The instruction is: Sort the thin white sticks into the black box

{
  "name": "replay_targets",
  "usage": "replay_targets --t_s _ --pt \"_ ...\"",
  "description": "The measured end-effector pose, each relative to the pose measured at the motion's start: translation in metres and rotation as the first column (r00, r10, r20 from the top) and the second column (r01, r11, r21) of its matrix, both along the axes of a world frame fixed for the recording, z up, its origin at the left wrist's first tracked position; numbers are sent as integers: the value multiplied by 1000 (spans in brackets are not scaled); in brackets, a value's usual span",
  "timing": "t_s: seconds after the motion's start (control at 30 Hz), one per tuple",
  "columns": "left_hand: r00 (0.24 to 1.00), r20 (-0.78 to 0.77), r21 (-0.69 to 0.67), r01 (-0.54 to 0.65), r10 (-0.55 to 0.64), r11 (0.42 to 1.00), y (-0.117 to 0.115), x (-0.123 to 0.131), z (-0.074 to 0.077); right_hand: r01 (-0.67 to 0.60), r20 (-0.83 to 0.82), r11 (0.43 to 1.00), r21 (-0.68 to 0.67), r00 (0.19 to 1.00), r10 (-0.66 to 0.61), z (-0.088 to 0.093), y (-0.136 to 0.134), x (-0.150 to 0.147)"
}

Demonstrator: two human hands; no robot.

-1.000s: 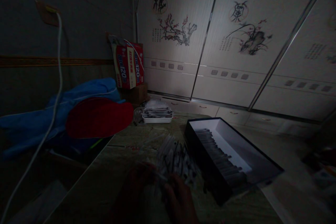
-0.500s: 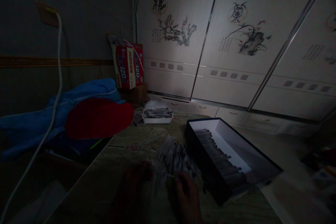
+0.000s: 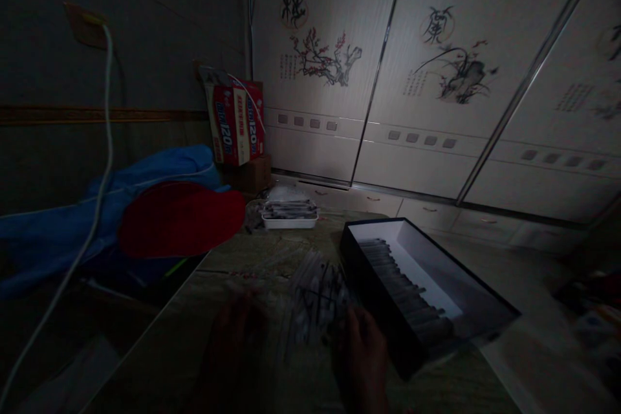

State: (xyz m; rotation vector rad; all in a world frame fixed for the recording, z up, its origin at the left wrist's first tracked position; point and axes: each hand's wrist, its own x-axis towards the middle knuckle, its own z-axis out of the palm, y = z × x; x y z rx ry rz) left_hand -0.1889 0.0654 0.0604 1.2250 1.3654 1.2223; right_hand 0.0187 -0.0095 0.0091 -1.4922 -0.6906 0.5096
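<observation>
A loose pile of slim, pen-like sticks [image 3: 317, 297], some clear and some dark, lies on the table in dim light. My right hand [image 3: 361, 346] is at the pile's right edge, its fingers curled together. Whatever they pinch is hidden. To the left of the pile, apart from it, is my left hand [image 3: 235, 326]. Motion and darkness smear its fingers, and I cannot make out whether they hold anything. Right of the pile stands a black open box [image 3: 412, 362] with a pale lining. Dark pen-like sticks [image 3: 402, 284] lie in a row along its left side.
A white tray [image 3: 290, 223] of similar sticks stands at the far table edge. Red and blue cloth items [image 3: 182, 220] lie on the left, with a white cable [image 3: 107, 136] hanging in front. Behind are a red carton [image 3: 237, 123] and a sliding-door wardrobe [image 3: 310, 155].
My hands have moved apart: the left a little left, the right toward the box. The thin stick that showed at the right fingertips is no longer visible there.
</observation>
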Motion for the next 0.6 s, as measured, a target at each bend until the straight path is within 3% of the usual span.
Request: replay_targets --t_s 0.23,0.43,0.6 --pt "980 -191 48 60 -50 997 2 3 -10 49 65 996 -69 997 -44 0 0 11" --pt "937 -335 -51 86 -99 995 0 12 -6 49 -27 998 49 998 -48 1 0 11" --pt "920 -380 10 109 -97 994 -2 10 -9 -19 -96 996 88 995 27 -2 -1 4"
